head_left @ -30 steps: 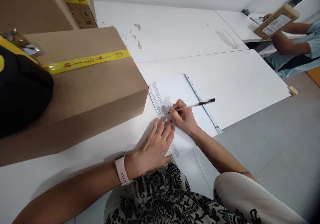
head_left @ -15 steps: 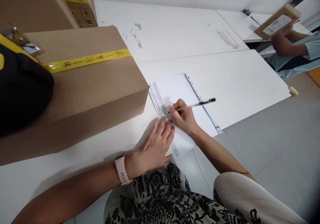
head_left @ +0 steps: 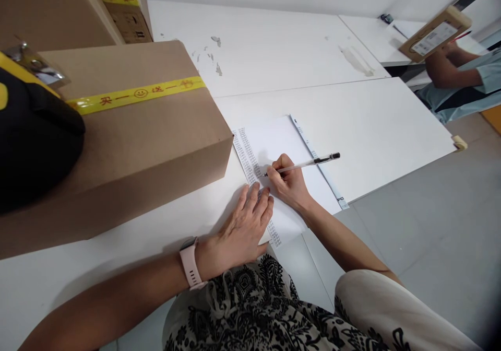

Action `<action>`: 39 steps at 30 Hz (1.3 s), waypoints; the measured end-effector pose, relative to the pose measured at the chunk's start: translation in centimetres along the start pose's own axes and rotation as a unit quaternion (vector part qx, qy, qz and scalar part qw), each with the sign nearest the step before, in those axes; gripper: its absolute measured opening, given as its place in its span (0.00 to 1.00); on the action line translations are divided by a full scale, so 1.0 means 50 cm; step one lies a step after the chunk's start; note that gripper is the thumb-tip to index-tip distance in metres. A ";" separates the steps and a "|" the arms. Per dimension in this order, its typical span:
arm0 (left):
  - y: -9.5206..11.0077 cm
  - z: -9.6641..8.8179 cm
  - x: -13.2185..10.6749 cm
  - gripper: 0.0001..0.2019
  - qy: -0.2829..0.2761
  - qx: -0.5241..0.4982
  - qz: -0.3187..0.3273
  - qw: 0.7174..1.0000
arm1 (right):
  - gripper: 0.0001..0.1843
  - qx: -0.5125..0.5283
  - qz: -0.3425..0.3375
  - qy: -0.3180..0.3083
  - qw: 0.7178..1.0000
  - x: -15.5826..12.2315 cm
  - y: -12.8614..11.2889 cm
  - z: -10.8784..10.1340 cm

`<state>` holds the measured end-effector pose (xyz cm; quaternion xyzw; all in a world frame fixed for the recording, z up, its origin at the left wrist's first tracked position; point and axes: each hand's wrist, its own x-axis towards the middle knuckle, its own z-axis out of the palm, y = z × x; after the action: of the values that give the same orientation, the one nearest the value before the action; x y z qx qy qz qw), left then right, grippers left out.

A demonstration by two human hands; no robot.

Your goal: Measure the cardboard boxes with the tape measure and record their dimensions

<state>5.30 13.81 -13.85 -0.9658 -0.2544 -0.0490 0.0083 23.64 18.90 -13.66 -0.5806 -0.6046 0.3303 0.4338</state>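
Note:
My right hand (head_left: 288, 183) is closed around a clear pen (head_left: 307, 163) with a black clip and end, its tip at the paper. Rows of small handwriting run down the left side of the white paper (head_left: 279, 137). Lying flat with fingers stretched out, my left hand (head_left: 246, 223) rests on the paper's lower left edge and covers part of the writing. A pink watch band circles my left wrist. Under the paper's right edge shows a strip of a pale blue printed sheet (head_left: 323, 169).
A large cardboard box (head_left: 156, 137) with yellow tape stands just left of the paper. On it sits a black and yellow object (head_left: 39, 137), cut off by the frame. More boxes (head_left: 129, 19) stand behind. At upper right another person holds a small labelled box (head_left: 434, 35).
My right hand and the pen shift very slightly, the pen's far end moving a little right and up. My left hand stays in place. A red stick-like thing now shows by the other person's hand.

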 end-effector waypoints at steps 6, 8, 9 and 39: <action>0.000 0.002 0.000 0.51 0.007 -0.002 -0.001 1.000 | 0.13 -0.007 -0.019 0.004 1.000 0.002 0.003 0.002; 0.000 0.002 0.000 0.51 0.009 -0.003 -0.001 1.000 | 0.13 -0.011 -0.022 0.003 1.000 0.003 0.003 0.002; 0.000 0.002 -0.001 0.51 0.010 -0.002 -0.001 1.000 | 0.13 -0.011 -0.023 0.002 1.000 0.003 0.003 0.002; 0.000 -0.004 0.000 0.50 0.006 -0.002 -0.001 1.000 | 0.13 -0.012 -0.017 0.012 1.000 0.003 0.000 0.000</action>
<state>5.28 13.78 -13.67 -0.9653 -0.2550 -0.0553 0.0076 23.67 19.05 -13.63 -0.5790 -0.6134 0.3089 0.4395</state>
